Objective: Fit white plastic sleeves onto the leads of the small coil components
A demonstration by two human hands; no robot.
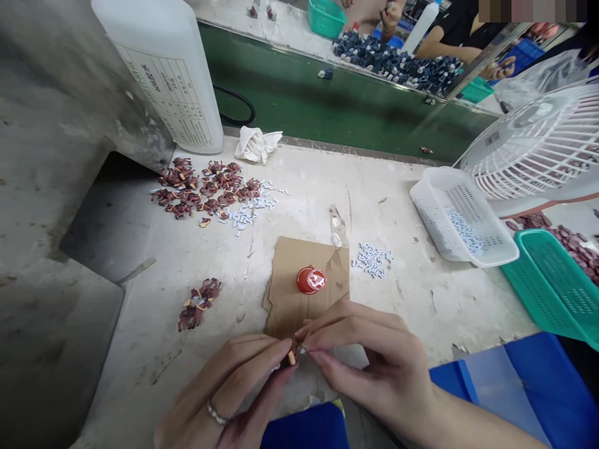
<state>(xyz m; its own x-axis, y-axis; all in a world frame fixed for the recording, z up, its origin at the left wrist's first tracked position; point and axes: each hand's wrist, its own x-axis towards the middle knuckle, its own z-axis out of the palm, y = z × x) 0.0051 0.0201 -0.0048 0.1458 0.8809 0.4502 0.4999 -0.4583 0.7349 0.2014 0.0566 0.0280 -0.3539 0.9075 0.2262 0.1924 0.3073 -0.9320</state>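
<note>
Nearest the camera, the left hand, with a ring on one finger, pinches a small brown figure between thumb and fingers, low over the near part of the bench. The right hand meets it from three o'clock, thumb and fingertips pinched together on a tiny pale piece, mostly hidden, right beside the figure. Counting outward from that figure, a sheet of cardboard lies at twelve, bearing a shiny red cup. Toward half past one, just beyond the cardboard's edge, is a loose heap of pale blue pieces. At ten o'clock a small cluster of brown figures lies apart; at eleven, farther off, is a larger pile of brown figures, with more pale blue bits scattered at its edge. Behind that pile stands a big white bottle, and just short of twelve lies a crumpled white cloth. Around two o'clock sit a white basket holding more pale blue pieces and a fan; a green basket is at half past two.
</note>
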